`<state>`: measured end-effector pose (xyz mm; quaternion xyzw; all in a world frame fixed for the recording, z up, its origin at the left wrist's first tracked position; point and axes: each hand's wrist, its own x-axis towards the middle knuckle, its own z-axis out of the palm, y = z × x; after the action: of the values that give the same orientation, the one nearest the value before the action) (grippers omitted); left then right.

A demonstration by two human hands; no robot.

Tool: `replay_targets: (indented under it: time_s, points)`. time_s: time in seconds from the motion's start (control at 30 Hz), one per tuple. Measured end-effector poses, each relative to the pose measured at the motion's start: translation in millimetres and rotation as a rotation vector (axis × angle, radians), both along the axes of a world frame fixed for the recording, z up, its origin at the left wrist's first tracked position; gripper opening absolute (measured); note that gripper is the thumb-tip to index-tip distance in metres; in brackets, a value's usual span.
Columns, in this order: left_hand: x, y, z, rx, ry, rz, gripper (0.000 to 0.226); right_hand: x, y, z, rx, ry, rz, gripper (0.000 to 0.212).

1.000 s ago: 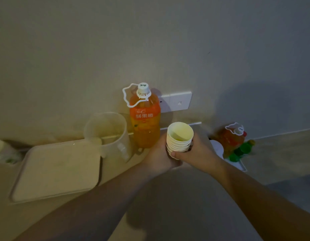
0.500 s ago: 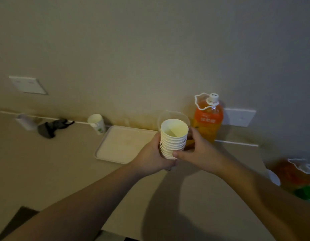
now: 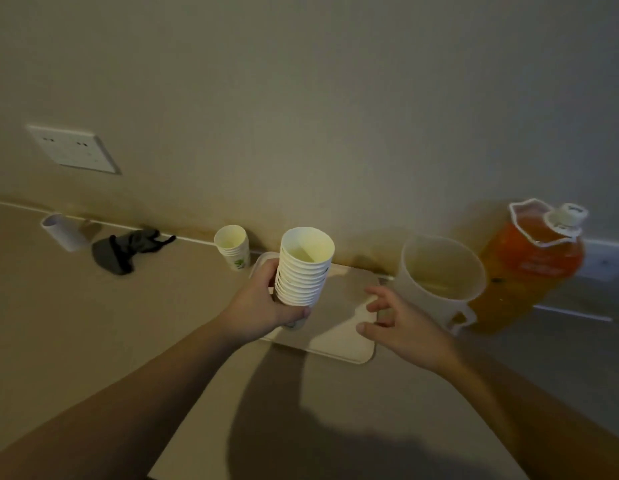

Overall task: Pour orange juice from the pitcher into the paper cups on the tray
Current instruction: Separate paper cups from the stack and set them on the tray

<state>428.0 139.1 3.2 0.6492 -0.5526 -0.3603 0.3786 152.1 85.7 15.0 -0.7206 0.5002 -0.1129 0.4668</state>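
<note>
- As I view the head feed, my left hand [image 3: 263, 303] grips a stack [image 3: 303, 268] of nested paper cups, fingers and thumb curled round its lower part; the stack is held upright above the tray's left end.
- My right hand [image 3: 401, 323] holds nothing; its fingers are loosely spread and it hovers over the tray's right end, apart from the stack.
- Tray [image 3: 339, 337]: flat on the counter [image 3: 128, 323], long side toward the wall; I see no cups standing on it.
- Pitcher [image 3: 439, 282]: upright, just right of the tray, handle facing me. I cannot tell whether any juice is inside.
- Bottle [image 3: 530, 271]: orange, capped, right of the tray beyond the pitcher, touching or nearly touching it.
- Second cup stack [image 3: 233, 251]: on the counter just left of the tray's far corner, against the wall.
- Dark cloth [image 3: 124, 249] and a white tube [image 3: 63, 232]: well left of the tray, along the wall.
- Socket plate [image 3: 74, 150]: on the wall, above and far left of the tray.
</note>
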Motion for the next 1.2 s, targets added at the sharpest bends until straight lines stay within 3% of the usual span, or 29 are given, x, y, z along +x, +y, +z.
replay_targets:
  time_s: [0.27,0.57,0.77,1.0,1.2]
  points:
    - [76.6,-21.1,-27.6,0.064,0.168,-0.017,0.093,36.4,-22.1,-46.2,0.044,0.127,-0.096,0.068]
    - [74.2,-17.2,-73.0,-0.006,0.335,-0.027,0.085,31.2,-21.8,-85.3,-0.158,0.345,-0.042,0.056]
    - [83.6,-19.1,-97.8,-0.002,0.349,-0.093,0.094,33.1,-13.7,-112.1,-0.227,0.316,-0.127,0.058]
    - [96.4,-23.7,-114.2,-0.099,0.351,-0.195,0.069,46.8,-8.4,-132.9,-0.272,0.343,-0.204,0.058]
    - [101.7,-17.6,-122.8,-0.201,0.36,-0.215,0.084,53.7,4.5,-139.9,-0.284,0.251,-0.332,0.058]
